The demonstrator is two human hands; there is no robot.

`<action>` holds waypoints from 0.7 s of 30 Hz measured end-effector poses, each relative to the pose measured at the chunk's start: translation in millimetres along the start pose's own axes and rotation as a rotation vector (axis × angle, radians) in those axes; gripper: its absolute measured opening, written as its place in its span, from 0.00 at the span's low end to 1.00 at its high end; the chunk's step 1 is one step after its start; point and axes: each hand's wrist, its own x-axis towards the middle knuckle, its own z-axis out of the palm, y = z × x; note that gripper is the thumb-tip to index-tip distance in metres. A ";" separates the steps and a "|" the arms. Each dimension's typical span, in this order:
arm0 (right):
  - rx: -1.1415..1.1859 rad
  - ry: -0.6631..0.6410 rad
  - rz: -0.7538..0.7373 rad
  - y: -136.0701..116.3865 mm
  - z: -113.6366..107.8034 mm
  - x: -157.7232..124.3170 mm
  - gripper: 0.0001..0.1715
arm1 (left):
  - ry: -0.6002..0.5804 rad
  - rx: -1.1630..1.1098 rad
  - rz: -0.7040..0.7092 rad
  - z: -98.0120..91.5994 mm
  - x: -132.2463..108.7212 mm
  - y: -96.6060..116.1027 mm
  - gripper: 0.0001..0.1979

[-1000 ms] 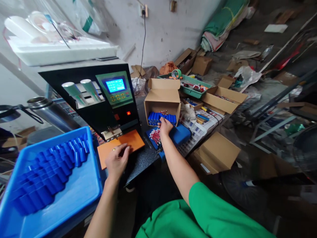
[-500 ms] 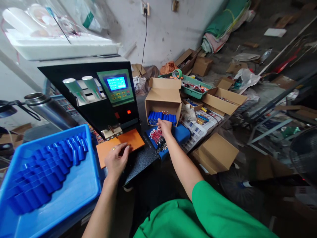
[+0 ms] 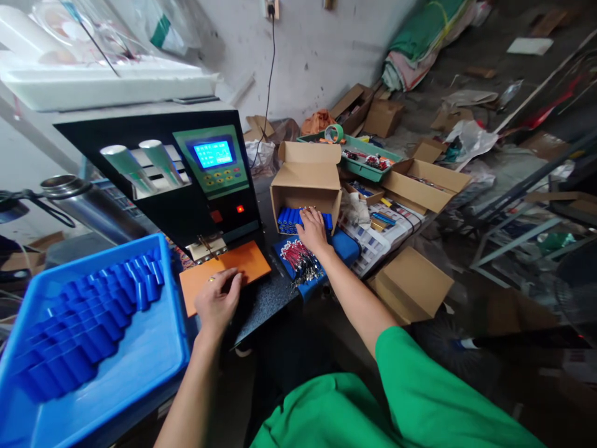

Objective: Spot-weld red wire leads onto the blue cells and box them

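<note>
R hand (image 3: 311, 231) is laid over the blue cylinders (image 3: 288, 218), which are stacked in layers in a small cardboard box (image 3: 305, 176), front open, lid flap folded back. Stack is partly covered by the hand. R fingers are stretched out & slightly spread, not clenched, rested on top of the stack; whether any one cyl. is touched by the hidden undersides more than another can't be told. Just in front of box, a bunch of red & black wires (image 3: 298, 258) w/ white ends is spread on a blue block (image 3: 346, 250), close to R wrist.

L hand (image 3: 217, 303) is rested on near part of an orange board (image 3: 252, 258). L thumb is held apart from index finger; other fingers are loosely curled w/ undersides hidden, so grip can't be told. A yellow ring (image 3: 212, 279) is worn on one L finger. Board is placed on a dark table (image 3: 261, 317), just by the metal pins (image 3: 213, 249) of a black machine (image 3: 186, 214). On machine's front, a blue screen (image 3: 212, 154) & a red light (image 3: 240, 209) are lit.

Far L, other blue cylinders (image 3: 88, 330) are stood in rows in a blue tray (image 3: 125, 379). Behind it, a metal flask (image 3: 93, 205) is placed, tilted in view. Beyond the box, a green bin (image 3: 366, 172) is filled w/ small parts.
</note>
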 end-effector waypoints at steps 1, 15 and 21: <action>-0.009 -0.036 -0.007 2.7 2.7 3.4 0.27 | -0.002 -0.004 -0.004 0.1 0.1 0.4 0.16; 0.015 -0.007 -0.073 14.0 -7.5 1.3 0.27 | 0.012 0.032 0.009 1.0 -0.1 2.6 0.16; 0.207 0.035 0.086 27.1 -17.6 -26.9 0.14 | 0.024 0.026 0.032 0.0 -0.6 3.7 0.15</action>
